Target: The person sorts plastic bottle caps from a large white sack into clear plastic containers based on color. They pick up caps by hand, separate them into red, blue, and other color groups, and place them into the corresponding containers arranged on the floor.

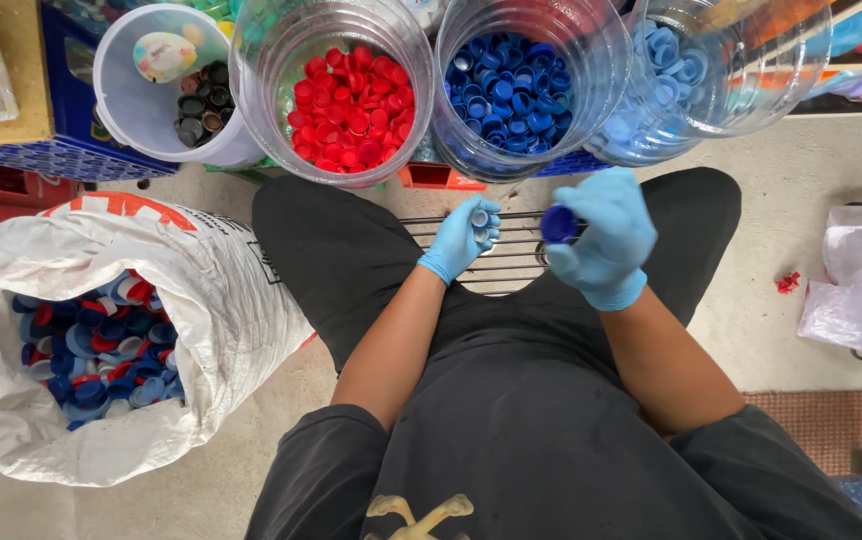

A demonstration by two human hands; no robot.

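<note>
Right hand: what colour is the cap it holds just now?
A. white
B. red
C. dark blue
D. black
C: the gloved right hand pinches a dark blue cap at its fingertips, just below the clear jar of dark blue caps; the left hand holds a pale cap instead.

Clad in thin light-blue disposable gloves on left hand [459,241] and right hand [606,240], bare forearms, black trousers, and black shirt with pale bone-shaped print at bottom centre.
</note>
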